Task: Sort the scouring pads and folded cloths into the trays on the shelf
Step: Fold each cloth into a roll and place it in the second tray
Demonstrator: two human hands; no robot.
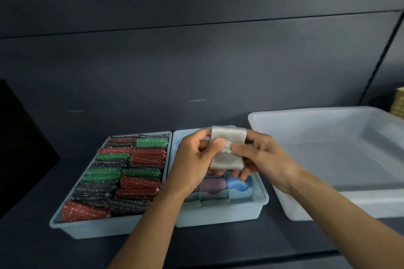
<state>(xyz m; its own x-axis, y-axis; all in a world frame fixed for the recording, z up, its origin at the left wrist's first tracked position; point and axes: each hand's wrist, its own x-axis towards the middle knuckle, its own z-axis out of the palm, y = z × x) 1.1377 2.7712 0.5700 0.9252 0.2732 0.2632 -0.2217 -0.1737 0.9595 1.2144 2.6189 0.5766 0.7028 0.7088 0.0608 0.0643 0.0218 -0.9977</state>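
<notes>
You hold a folded grey cloth (pixel 228 136) with both hands, in the air just above the middle tray (pixel 218 218). The fingers (pixel 217 143) of your left hand (pixel 194 159) are curled around its left edge, with the thumb on the front. Your right hand (pixel 260 157) pinches the right side in the same way. Below, a mauve cloth (pixel 213 184) and a blue cloth (pixel 239 183) sit in compartments. The left tray (pixel 87 230) is packed with red, green and dark scouring pads (pixel 122 172). A large pale tub (pixel 328 209) stands on the shelf (pixel 196 247) at the right.
</notes>
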